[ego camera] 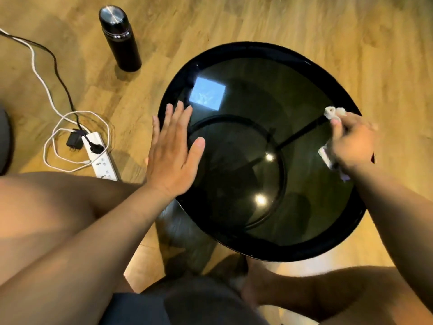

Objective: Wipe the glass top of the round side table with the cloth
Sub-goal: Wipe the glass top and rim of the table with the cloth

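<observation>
Here: cloth [333,113], small, white, soft, bunched into a wad under the right hand [351,141] at the right side of the glass top [253,90], close to the rim. Right fingers curl over the wad and hold it; the hand is blurred, so the exact grip is unclear. Cloth looks light and limp, so it is best held bunched in the palm, with the flat of the hand pressing down. Left hand [172,151] holds nothing, its fingers straight and spread over the left edge of the desk [234,49]; whether it touches, cannot tell. Glass is dark, smooth and glossy, with 2 bright lamp glints and 1 pale window reflection; likely slick and fragile, so moderate pressure. Round black rim, ring frame visible beneath. On the wooden floor [304,24]: black cylindrical flask [119,38], white power strip [103,158].
</observation>
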The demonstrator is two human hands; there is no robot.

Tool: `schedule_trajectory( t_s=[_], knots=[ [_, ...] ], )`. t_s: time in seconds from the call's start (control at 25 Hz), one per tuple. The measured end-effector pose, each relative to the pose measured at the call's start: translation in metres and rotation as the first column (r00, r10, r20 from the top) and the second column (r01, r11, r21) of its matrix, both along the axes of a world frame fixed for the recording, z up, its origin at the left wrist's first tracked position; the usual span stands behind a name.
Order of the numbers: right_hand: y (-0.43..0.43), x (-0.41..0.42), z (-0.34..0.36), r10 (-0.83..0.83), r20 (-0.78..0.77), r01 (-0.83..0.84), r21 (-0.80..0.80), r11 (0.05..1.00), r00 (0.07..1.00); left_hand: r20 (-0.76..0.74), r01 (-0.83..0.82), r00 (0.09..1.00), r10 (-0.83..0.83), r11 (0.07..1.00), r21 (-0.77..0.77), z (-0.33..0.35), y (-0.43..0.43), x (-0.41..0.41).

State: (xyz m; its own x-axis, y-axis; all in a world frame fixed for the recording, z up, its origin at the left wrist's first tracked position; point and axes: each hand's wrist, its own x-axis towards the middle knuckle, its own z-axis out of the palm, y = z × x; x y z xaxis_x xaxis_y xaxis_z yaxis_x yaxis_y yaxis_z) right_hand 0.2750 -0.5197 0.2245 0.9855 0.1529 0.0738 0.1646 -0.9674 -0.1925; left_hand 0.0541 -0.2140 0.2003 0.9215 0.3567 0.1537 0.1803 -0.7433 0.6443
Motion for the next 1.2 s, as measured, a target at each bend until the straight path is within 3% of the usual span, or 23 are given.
schedule_trajectory(
  t_s=[0.08, 0.24, 0.32, 0.4, 0.44, 0.6, 0.72, 0.8, 0.88, 0.92, 1.04, 1.12, 1.2],
  knots=[
    [0.056, -0.046, -0.001, 0.185, 0.066, -0.188, 0.051, 0.981, 0.981, 0.007, 0.006, 1.0, -0.006, 1.0, 0.011, -0.001, 0.0, 0.002],
    [0.176, -0.18, -0.008, 0.533, 0.069, -0.533, 0.238, 0.812, 0.843, 0.091, 0.032, 0.995, -0.033, 0.999, 0.006, 0.0, 0.0, -0.003],
    [0.192, -0.195, -0.009, 0.718, 0.046, -0.714, 0.165, 0.68, 0.694, 0.109, 0.064, 0.992, -0.063, 0.998, -0.002, -0.001, 0.002, -0.004],
    [0.174, -0.163, -0.01, 0.848, 0.066, -0.85, 0.007, 0.526, 0.525, 0.055, 0.108, 0.992, -0.114, 0.989, 0.099, -0.002, 0.001, -0.003],
    [0.159, -0.14, -0.01, 0.852, 0.077, -0.852, -0.034, 0.522, 0.518, 0.02, 0.12, 0.992, -0.124, 0.984, 0.132, -0.002, 0.0, -0.003],
    [0.091, -0.014, -0.016, 0.592, 0.147, -0.57, -0.169, 0.804, 0.792, -0.013, 0.074, 0.997, -0.073, 0.993, 0.096, -0.004, 0.001, -0.002],
    [0.039, 0.075, -0.009, 0.212, 0.1, -0.196, -0.15, 0.969, 0.972, 0.012, 0.059, 0.998, -0.06, 0.996, 0.074, -0.003, 0.0, -0.003],
    [0.038, 0.091, -0.004, 0.057, 0.055, -0.051, -0.106, 0.993, 0.997, 0.034, 0.038, 0.999, -0.04, 0.998, 0.049, -0.002, 0.001, -0.002],
    [0.064, 0.071, 0.004, 0.157, 0.053, -0.154, -0.055, 0.987, 0.986, 0.056, 0.025, 0.998, -0.025, 1.0, 0.016, -0.002, 0.002, -0.002],
    [0.087, 0.048, 0.009, 0.305, 0.091, -0.307, 0.01, 0.952, 0.948, 0.068, 0.024, 0.997, -0.024, 1.0, 0.007, -0.003, 0.002, -0.001],
    [0.17, -0.053, 0.0, 0.716, 0.127, -0.726, 0.152, 0.67, 0.687, 0.101, 0.035, 0.994, -0.036, 0.999, 0.007, -0.001, 0.0, -0.002],
    [0.214, -0.12, -0.009, 0.875, 0.044, -0.875, 0.06, 0.48, 0.482, 0.173, 0.0, 0.985, 0.004, 1.0, -0.023, 0.0, -0.003, -0.005],
    [0.23, -0.127, -0.016, 0.943, -0.008, -0.938, -0.098, 0.332, 0.334, 0.197, -0.051, 0.979, 0.054, 0.998, -0.02, -0.003, -0.005, -0.007]
  ],
)
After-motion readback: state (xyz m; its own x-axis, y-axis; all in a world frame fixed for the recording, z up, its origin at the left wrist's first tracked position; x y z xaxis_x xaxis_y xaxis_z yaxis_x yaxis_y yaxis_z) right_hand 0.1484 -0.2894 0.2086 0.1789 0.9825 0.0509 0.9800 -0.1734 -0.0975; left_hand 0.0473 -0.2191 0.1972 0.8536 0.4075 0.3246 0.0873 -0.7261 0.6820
